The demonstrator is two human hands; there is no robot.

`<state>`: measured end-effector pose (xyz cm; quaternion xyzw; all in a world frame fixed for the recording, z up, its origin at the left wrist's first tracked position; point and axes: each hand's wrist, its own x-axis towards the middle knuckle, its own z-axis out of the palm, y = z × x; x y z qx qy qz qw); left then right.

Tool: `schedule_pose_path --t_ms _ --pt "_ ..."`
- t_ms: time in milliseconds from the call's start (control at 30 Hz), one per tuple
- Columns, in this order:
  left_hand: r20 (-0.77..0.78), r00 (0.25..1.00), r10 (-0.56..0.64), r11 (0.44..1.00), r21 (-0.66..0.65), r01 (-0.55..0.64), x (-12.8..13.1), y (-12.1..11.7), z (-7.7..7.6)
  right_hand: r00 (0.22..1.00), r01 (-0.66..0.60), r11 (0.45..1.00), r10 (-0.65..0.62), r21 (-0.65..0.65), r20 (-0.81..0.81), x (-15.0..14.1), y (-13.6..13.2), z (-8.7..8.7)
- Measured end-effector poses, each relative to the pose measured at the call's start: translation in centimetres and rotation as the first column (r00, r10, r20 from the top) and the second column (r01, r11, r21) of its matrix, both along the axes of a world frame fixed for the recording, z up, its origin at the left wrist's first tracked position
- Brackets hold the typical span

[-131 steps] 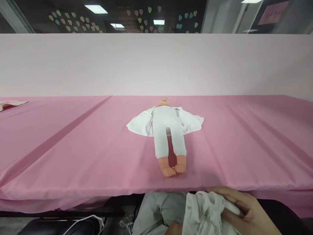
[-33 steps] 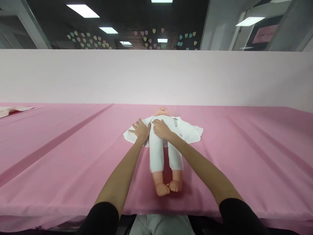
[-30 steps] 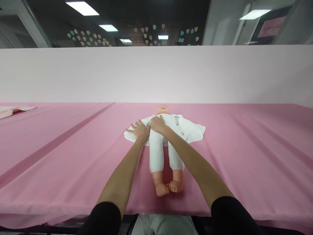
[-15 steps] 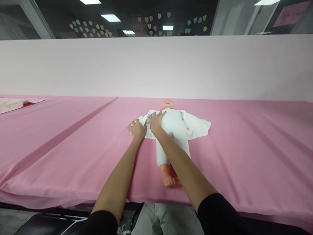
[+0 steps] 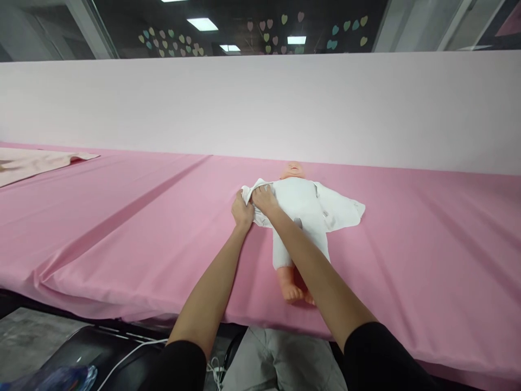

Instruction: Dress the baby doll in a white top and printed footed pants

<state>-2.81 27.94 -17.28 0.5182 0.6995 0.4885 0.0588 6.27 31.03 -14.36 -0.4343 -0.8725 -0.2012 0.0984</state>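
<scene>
A baby doll [image 5: 291, 291] lies on its back, its head toward the wall and its bare feet toward me. White clothing covers its body, and a white baby shirt [image 5: 344, 213] is spread open beneath it, one sleeve reaching out to the right. At the left sleeve, my left hand [image 5: 243, 210] is closed on the cloth of the shirt's outer end. Close beside it, my right hand [image 5: 264, 199] has its fingers curled into the same sleeve near the doll's shoulder. The doll's arm on that side is hidden by cloth and fingers.
Pink cloth [image 5: 154, 228] covers the wide table, with creases running across it. A pale cloth [image 5: 36, 162] lies at the far left. Behind the table rises a white wall [image 5: 260, 108] below a dark window. A black chair [image 5: 109, 355] with a white cable stands at lower left.
My left hand has gone from lying spread on the sleeve to gripping its end. My right hand's fingers have curled into the cloth. The view has shifted a little left.
</scene>
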Motion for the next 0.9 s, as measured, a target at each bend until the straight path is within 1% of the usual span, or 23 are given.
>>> schedule_pose_path --t_ms 200,300,400,467,533,633,767,833,900 --pt "0.080 0.996 -0.032 0.993 0.114 0.023 0.0 0.0 -0.2 0.997 0.056 0.998 -0.057 -0.021 -0.053 -0.3 0.0 -0.5" --pt "0.116 0.991 -0.069 0.983 0.179 0.047 -0.2 0.1 -0.4 0.994 0.078 0.996 -0.081 -0.040 -0.071 -0.4 0.0 -0.6" --pt "0.162 0.973 -0.163 0.965 0.232 0.124 -0.4 0.4 -0.8 0.992 0.095 0.993 -0.100 -0.067 -0.082 -0.4 0.1 -0.4" --pt "0.249 0.933 -0.259 0.947 0.258 0.194 -0.6 0.7 -1.2 0.990 0.100 0.991 -0.108 -0.089 -0.090 -0.2 0.1 -0.3" --pt "0.354 0.879 -0.319 0.934 0.275 0.229 -0.9 1.1 -1.5 0.989 0.098 0.989 -0.110 -0.110 -0.101 -0.1 0.2 -0.2" --pt "0.461 0.824 -0.329 0.940 0.245 0.238 -1.3 1.7 -1.7 0.986 0.087 0.987 -0.104 -0.137 -0.127 0.0 0.4 -0.3" --pt "0.548 0.764 -0.341 0.940 0.182 0.290 -1.7 1.9 -1.2 0.976 0.063 0.981 -0.099 -0.184 -0.196 0.2 0.8 -0.3" --pt "0.550 0.766 -0.332 0.942 0.159 0.294 -1.9 1.8 -0.9 0.961 0.055 0.978 -0.107 -0.203 -0.256 0.3 1.0 -0.1" --pt "0.521 0.797 -0.306 0.952 0.144 0.271 -2.0 1.7 -0.9 0.938 0.051 0.976 -0.120 -0.213 -0.325 0.3 1.1 0.0"
